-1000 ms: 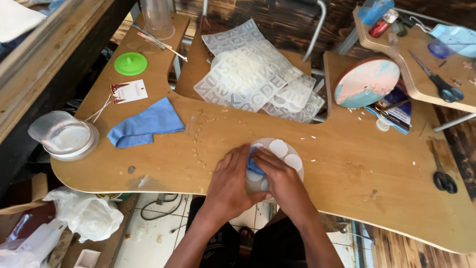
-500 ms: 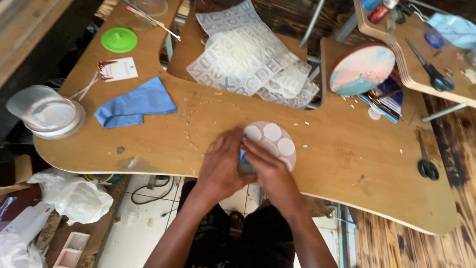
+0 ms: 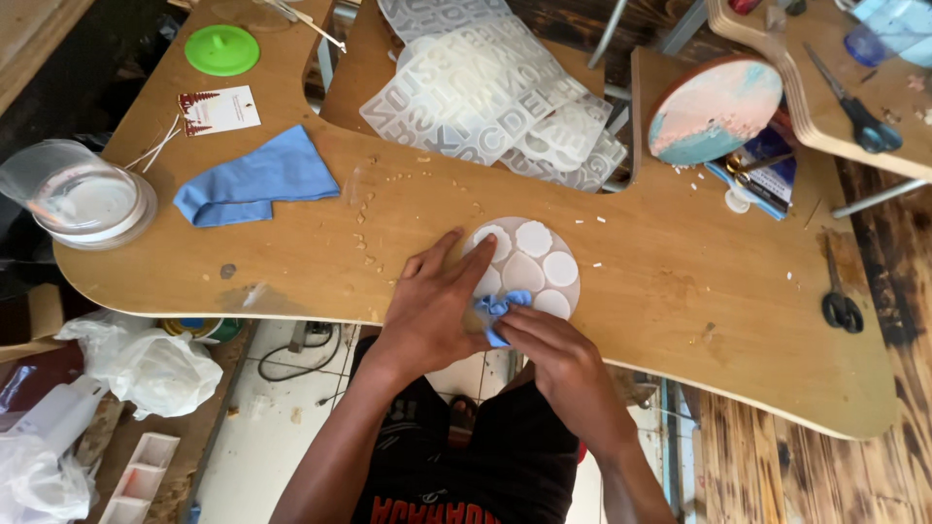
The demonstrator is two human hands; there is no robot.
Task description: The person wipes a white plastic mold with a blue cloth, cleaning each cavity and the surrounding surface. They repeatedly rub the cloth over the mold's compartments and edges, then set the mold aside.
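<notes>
Left hand (image 3: 432,311) should press flat, fingers spread, on the round mould (image 3: 529,267) at nine o'clock while right hand (image 3: 558,354) fingers, pinched on the blue cloth (image 3: 497,309), rub gently.

Both forearms are bare from the elbows down to the wrists, with no sleeves, watch, bracelets or rings showing on either. The left hand (image 3: 437,309) and the right hand (image 3: 563,357) wear no gloves, and the fingernails look short. At the lower centre of the frame the person wears a dark, nearly black top with red block lettering across it, partly cut off by the bottom edge.
</notes>
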